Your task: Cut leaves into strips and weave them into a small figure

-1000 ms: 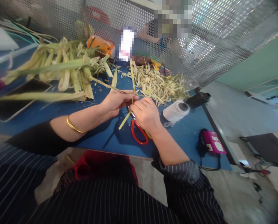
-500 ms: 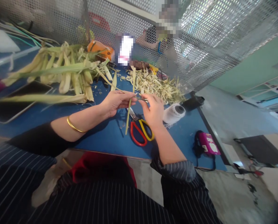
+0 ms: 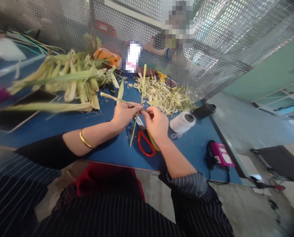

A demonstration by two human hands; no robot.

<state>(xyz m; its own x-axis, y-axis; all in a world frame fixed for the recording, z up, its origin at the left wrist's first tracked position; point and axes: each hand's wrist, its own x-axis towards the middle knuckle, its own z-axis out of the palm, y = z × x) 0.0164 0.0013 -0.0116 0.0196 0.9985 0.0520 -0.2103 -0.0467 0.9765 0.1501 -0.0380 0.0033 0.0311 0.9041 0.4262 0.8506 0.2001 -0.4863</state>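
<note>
- my left hand (image 3: 123, 115) is pinched shut on the pale strip (image 3: 109, 97), by the thin green strip (image 3: 144, 84) that crosses it.
- my right hand (image 3: 158, 123) is curled by my left fingertips; i can't tell if it grips anything.
- i think i'm working where the strips cross, and that needs a firm, careful pinch.
- the scissors (image 3: 139, 141) lie below on the bench (image 3: 186, 154).
</note>
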